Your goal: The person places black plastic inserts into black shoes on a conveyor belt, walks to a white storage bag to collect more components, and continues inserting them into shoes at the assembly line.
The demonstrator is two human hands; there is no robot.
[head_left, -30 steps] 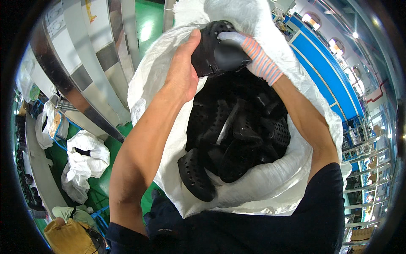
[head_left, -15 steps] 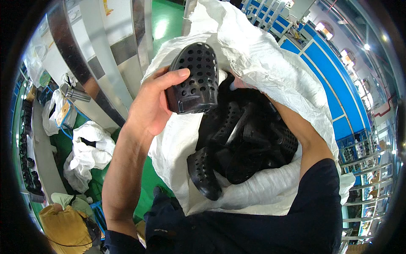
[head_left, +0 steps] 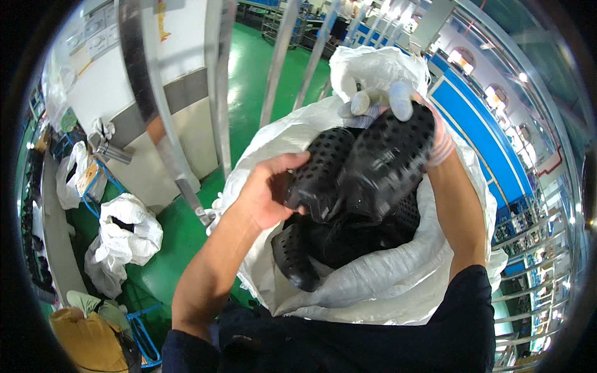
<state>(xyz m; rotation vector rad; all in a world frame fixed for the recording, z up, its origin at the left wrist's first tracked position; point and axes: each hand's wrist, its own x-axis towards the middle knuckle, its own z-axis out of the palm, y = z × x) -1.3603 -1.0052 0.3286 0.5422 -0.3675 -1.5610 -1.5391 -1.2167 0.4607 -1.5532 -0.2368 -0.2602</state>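
My bare left hand [head_left: 268, 194] is closed on a black perforated plastic shoe form [head_left: 320, 168], thumb on its side. My right hand [head_left: 398, 102], in a pale knitted glove, grips a second black perforated shoe form [head_left: 392, 158] from above, slightly smeared by motion. The two forms are side by side over the mouth of a large white woven sack [head_left: 367, 289]. More black perforated pieces lie in the sack, among them one shoe form [head_left: 292, 258] by its near left wall. The held forms cover part of the heap.
Metal posts [head_left: 280, 68] rise beyond the sack on a green floor [head_left: 249, 68]. A smaller white sack [head_left: 134, 236] stands at left. Someone in a mustard garment [head_left: 87, 339] is at lower left. Blue panels [head_left: 479, 130] and metal racks [head_left: 535, 298] line the right.
My right hand has come up out of the sack holding a second shoe form. My left hand has lowered its form toward the sack's mouth, beside the other.
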